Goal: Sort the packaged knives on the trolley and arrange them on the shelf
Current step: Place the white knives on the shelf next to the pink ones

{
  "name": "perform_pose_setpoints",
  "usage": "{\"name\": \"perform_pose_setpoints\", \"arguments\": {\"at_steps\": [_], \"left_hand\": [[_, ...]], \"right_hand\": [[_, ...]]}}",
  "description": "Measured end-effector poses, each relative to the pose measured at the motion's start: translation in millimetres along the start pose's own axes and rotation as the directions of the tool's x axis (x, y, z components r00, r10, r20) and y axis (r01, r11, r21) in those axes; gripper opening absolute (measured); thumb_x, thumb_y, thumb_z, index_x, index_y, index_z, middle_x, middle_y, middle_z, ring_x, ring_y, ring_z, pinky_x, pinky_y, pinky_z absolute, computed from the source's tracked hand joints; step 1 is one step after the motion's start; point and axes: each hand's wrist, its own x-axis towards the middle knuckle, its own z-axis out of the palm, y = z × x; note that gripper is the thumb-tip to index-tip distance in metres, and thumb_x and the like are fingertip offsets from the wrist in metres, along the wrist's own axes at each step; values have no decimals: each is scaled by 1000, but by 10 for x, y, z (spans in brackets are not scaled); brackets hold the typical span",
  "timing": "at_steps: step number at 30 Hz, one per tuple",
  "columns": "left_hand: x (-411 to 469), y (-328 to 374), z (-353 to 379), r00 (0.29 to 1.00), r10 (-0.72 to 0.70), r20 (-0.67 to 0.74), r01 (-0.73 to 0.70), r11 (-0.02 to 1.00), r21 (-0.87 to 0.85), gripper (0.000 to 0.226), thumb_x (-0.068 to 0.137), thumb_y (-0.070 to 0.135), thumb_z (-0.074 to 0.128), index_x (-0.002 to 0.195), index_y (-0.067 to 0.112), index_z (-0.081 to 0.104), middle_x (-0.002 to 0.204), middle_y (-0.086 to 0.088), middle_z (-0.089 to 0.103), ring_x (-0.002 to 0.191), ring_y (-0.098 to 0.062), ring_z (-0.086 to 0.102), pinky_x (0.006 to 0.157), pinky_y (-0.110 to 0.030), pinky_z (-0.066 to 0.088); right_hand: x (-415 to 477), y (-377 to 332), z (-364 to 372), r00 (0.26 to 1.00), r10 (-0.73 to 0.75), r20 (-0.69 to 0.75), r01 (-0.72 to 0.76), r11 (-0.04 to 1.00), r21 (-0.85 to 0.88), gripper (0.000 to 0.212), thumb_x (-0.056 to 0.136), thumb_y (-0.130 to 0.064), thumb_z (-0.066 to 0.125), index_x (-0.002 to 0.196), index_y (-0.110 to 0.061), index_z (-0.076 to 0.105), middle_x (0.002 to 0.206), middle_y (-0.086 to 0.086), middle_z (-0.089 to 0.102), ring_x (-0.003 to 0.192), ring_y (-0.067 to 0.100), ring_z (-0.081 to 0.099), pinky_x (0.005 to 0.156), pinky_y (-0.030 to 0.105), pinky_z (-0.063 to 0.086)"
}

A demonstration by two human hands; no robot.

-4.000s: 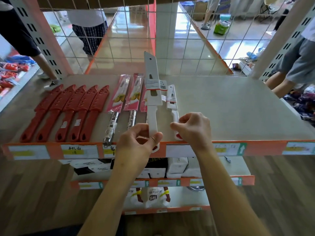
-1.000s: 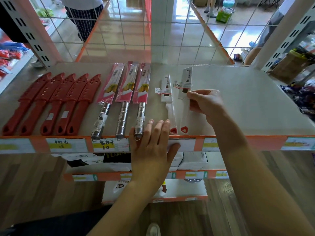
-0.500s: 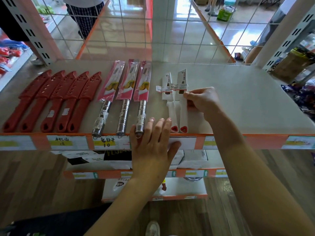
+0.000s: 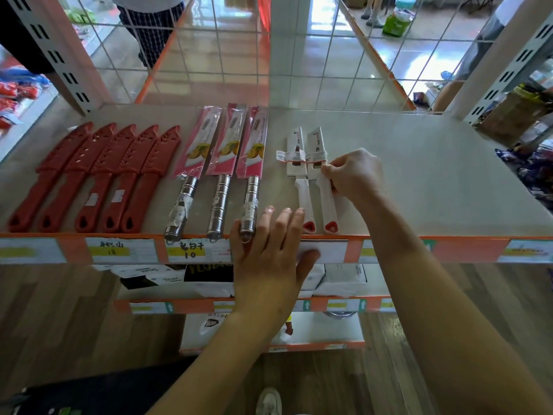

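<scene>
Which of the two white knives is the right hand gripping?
The rightmost white-handled knife in a white sleeve: the right hand pinches it where sleeve meets handle. Its twin lies just left.

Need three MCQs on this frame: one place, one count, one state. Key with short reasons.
1. Where on the grey shelf do the two white-handled knives with red tips lie?
A) at its far left end
B) against the back grid
C) right of the three pink-sleeved steel-handled knives

2. How many red plastic-sheathed knives are there?
A) five
B) three
C) seven

3. What is the right hand doing?
A) lying flat on bare shelf
B) pinching the right-hand white knife
C) hanging below the shelf

Key: 1 C, they are the rightmost group. 2 A, five lie side by side at the left. 3 B, its fingers pinch that knife where sheath meets handle.
</scene>
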Motion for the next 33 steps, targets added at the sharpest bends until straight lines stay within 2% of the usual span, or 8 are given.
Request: {"name": "perform_pose_setpoints", "arguments": {"at_steps": [6,10,15,19,23,25,30,33], "left_hand": [[3,-1,1,1000,9,-13,-9,1000,-7,52,90,53,29,128,20,45,126,-2,58,123,-27,51,101,-54,23],[5,-2,-18,1000,15,-10,-15,1000,-20,52,90,53,29,128,20,45,126,-2,58,123,-28,50,101,-52,23],[-2,-32,-24,999,38,6,-38,998,-52,54,87,51,33,130,21,43,131,-2,55,130,-23,34,102,-50,16],[-68,-39,-62,998,54,30,-53,998,-22,60,83,53,31,135,24,39,140,-1,47,134,-22,25,102,-53,11],[-164,-74,-126,997,74,24,-74,997,-4,60,84,55,29,136,27,36,142,0,46,134,-23,33,107,-53,18],[-199,-101,-207,995,93,33,-93,996,11,59,84,54,28,135,26,38,142,0,46,131,-23,43,101,-55,24],[-345,-190,-438,985,162,54,-158,985,-76,61,84,53,29,134,24,47,145,0,38,132,-22,35,96,-53,18],[-509,-353,-577,982,158,109,-148,985,-90,58,83,53,31,129,24,52,140,-2,47,129,-21,41,95,-55,28]], "right_hand": [[-94,31,30,997,-73,-26,72,996,-48,21,88,-21,58,86,-8,75,83,16,70,77,27,66,77,35,56],[-124,14,5,997,-81,-10,80,994,-72,22,88,-21,58,90,-6,73,90,17,70,81,29,66,80,38,55],[-306,-2,1,992,-125,-28,121,984,-132,33,89,-32,55,116,-16,64,115,10,64,102,25,60,89,32,49],[-467,-24,-5,981,-190,-47,178,967,-182,34,90,-32,53,120,-20,61,120,9,59,111,24,53,86,28,42],[-631,-80,-7,969,-243,-39,233,958,-169,30,90,-32,53,111,-17,67,115,11,62,105,25,57,79,27,41],[-703,-121,18,971,-238,-36,228,958,-173,28,90,-33,52,104,-16,69,110,11,64,102,26,57,75,27,39],[-954,-261,54,982,-185,-26,177,965,-195,30,90,-37,50,113,-24,65,122,2,61,111,22,54,83,26,40],[-1188,-366,50,980,-192,-44,179,963,-204,30,90,-34,50,115,-24,63,123,4,59,108,21,55,79,23,37]]}}
